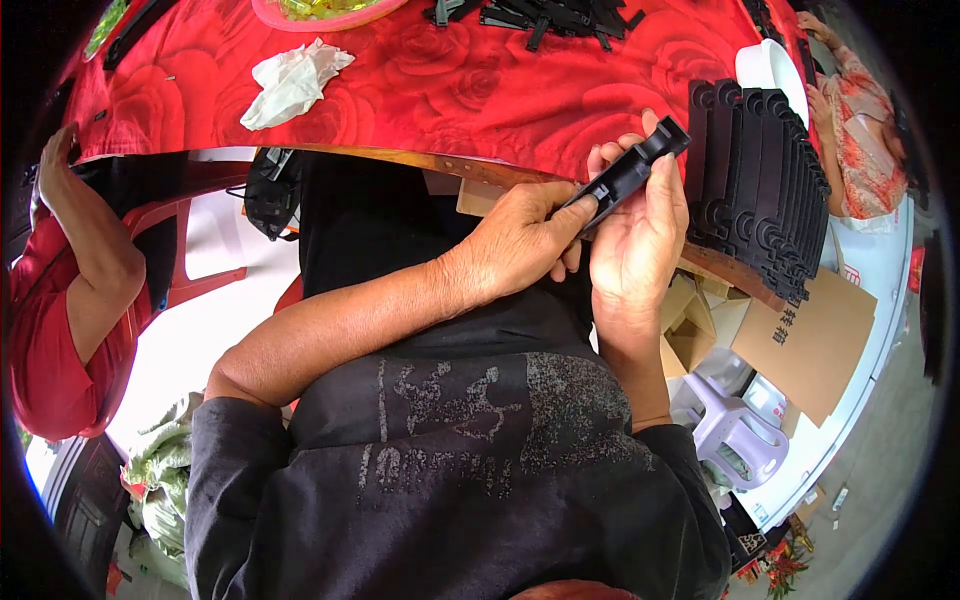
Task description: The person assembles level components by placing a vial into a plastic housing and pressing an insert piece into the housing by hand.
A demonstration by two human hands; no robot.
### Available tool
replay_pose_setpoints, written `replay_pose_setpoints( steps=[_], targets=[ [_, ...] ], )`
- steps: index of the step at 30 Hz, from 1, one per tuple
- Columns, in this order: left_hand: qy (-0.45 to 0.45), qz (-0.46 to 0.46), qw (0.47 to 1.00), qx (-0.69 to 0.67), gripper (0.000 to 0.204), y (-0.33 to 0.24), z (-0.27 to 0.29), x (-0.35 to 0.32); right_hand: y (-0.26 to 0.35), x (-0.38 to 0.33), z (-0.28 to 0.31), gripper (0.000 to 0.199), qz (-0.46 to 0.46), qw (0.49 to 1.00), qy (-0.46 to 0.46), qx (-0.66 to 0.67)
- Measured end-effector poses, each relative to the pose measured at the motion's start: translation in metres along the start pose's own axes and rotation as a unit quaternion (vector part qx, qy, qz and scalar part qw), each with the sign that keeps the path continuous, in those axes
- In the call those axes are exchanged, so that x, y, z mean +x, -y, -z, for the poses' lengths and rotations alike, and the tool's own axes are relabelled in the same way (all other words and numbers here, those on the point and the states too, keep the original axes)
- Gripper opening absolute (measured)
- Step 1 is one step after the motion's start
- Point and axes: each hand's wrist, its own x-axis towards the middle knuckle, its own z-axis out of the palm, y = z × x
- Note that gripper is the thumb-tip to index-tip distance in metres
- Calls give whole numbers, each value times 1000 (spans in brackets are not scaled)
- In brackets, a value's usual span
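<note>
A long black plastic part [628, 176] with a hooked, wider end is held tilted in front of me, just past the table's near edge. My left hand [520, 238] grips its lower end, with the thumb pressed on top. My right hand [640, 225] supports it from beneath, palm up, with the thumb and fingertips on either side near the hooked end. To the right, several similar black plastic parts [752, 180] lie in a neat row on the table. My left fingers are partly hidden behind the part.
The table has a red rose-patterned cloth [430, 90]. On it are a crumpled white tissue [297, 82], a pink-rimmed bowl [345, 20], a pile of small black strips [560, 18] and a white container [772, 68]. Cardboard [805, 340] and a lilac stool [735, 430] stand right. People sit on both sides.
</note>
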Motion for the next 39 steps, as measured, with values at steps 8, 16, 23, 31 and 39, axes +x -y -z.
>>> replay_pose_setpoints(
  steps=[8,16,23,31,39],
  targets=[
    [-2,-9,1000,-7,38,0,-1,1,-2,0,-3,46,3,1000,9,-7],
    [11,16,1000,-6,43,-2,2,2,-4,-3,-5,46,-2,1000,16,-3],
    [21,27,999,-6,44,-1,4,4,-4,-4,-2,45,-3,1000,21,4],
    [29,28,999,5,41,-2,6,4,-3,-5,1,44,-17,1000,11,18],
    [42,2,999,20,34,-5,8,2,-1,-2,2,43,-14,1000,0,3]
  ],
)
